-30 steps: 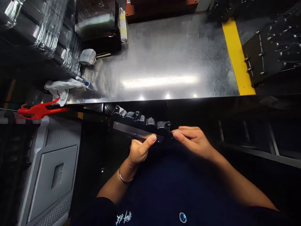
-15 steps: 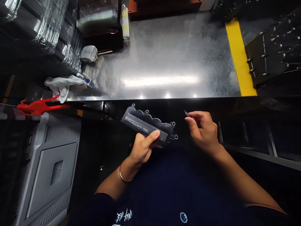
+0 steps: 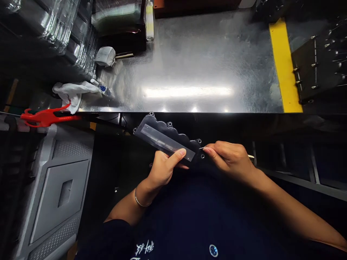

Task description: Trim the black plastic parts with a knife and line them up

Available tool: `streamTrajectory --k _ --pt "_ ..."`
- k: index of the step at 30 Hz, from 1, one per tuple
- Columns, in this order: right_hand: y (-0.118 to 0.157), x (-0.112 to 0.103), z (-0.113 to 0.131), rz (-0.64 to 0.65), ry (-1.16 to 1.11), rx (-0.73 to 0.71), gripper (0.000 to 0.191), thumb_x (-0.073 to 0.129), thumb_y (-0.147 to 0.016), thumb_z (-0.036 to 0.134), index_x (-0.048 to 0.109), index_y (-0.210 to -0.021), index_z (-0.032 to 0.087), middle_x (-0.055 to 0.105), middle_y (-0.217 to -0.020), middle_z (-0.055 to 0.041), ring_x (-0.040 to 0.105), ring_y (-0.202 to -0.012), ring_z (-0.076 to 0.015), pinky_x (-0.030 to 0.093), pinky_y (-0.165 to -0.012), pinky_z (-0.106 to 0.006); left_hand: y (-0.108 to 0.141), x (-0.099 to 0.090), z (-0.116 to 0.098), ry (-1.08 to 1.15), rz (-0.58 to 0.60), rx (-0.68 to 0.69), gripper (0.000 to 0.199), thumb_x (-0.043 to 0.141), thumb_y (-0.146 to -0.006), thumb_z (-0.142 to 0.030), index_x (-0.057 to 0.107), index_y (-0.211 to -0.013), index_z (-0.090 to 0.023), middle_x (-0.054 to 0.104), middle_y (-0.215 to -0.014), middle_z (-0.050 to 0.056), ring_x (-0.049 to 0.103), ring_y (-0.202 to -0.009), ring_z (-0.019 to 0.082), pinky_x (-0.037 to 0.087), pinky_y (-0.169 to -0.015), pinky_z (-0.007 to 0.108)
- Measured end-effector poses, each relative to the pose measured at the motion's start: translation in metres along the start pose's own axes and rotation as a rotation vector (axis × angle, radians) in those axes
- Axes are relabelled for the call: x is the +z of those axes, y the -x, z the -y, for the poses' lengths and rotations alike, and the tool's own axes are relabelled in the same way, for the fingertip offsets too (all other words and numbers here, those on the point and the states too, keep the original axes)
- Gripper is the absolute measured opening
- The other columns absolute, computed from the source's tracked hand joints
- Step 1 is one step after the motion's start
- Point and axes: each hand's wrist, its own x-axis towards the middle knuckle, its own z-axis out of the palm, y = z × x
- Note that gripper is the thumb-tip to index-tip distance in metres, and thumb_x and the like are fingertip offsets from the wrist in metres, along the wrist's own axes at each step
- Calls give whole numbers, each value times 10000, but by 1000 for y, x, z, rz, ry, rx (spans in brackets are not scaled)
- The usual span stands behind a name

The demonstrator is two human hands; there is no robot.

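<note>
My left hand (image 3: 165,166) grips a dark, scalloped-edge plastic cover (image 3: 159,126) by its lower side, thumb on top. Ringed mounting lugs stick out around the cover, and a long flat grey strip (image 3: 165,142) runs along its face. The cover tilts down to the right, just in front of the table edge. Pinched between thumb and finger of my right hand (image 3: 229,155) is a thin, blade-like sliver (image 3: 201,148). Its tip meets or nearly meets the cover's right end, between two lugs; contact is hard to tell.
A metal table (image 3: 195,61) lies ahead, crossed by yellow tape (image 3: 284,65). Film-wrapped dark parts (image 3: 54,32) stack up at left. Red-handled scissors (image 3: 48,117) and a white cloth (image 3: 73,90) hang at the table's left edge, above a grey bin (image 3: 59,187). Dark parts (image 3: 317,68) stand right.
My right hand has moved left and slightly down, bringing the sliver to the cover's right end. The cover has turned slightly, and its strip shows less glare.
</note>
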Motion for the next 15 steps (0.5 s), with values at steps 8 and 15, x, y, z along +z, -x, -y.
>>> streamTrajectory --k 8,15 --pt "-11 -36 -9 444 -75 -361 357 487 -964 296 575 -650 152 485 -549 10 434 -492 -61 299 -495 -217 -22 -10 -21 -4 243 -309 282 828 -603 -260 699 -756 -61 671 -642 54 622 -526 129 526 -449 188" --pt "-18 -33 -8 262 107 -324 294 521 -945 275 595 -691 145 501 -570 9 420 -490 -57 289 -485 -215 -24 -7 -20 6 231 -340 288 797 -615 -206 695 -838 -56 668 -661 56 618 -525 128 521 -447 190"
